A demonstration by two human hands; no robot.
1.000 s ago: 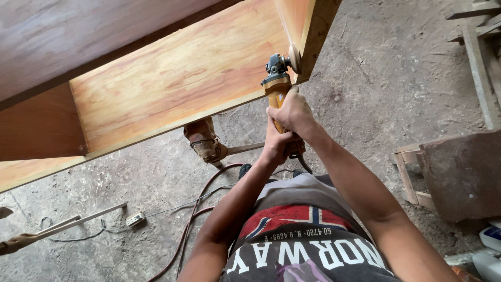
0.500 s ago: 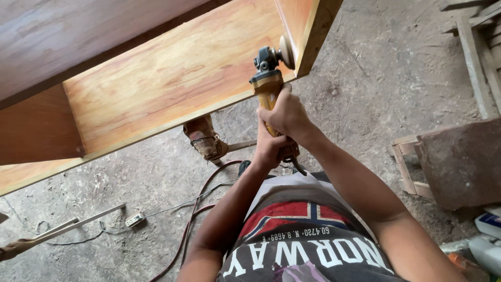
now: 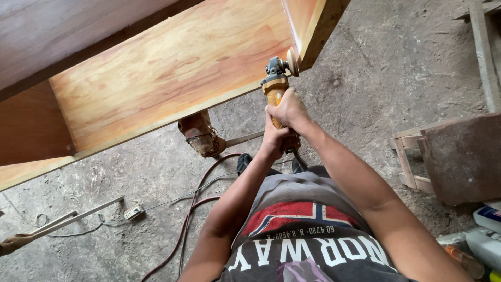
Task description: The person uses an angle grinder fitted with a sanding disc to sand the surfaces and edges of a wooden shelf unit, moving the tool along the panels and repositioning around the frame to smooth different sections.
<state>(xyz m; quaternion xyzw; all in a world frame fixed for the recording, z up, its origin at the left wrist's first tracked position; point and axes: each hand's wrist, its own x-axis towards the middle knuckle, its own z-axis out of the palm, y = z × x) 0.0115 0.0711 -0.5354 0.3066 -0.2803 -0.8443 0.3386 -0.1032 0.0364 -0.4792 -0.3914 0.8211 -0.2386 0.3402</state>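
Both of my hands grip a yellow angle grinder with a round sanding disc at its head. My right hand wraps the front of its body. My left hand holds the rear of the handle below. The disc rests against the edge of an upright panel of an orange-brown wooden cabinet, at its lower right inner corner. The grinder's cord trails down toward my legs.
A brown boot stands on the dusty concrete floor under the cabinet's edge. Red and grey cables run across the floor to a white plug socket. Wooden pieces and a dark slab lie at right, bottles at the bottom right corner.
The view has shifted a little. The grinder's disc has moved along the upright panel's edge while both hands kept their grip.
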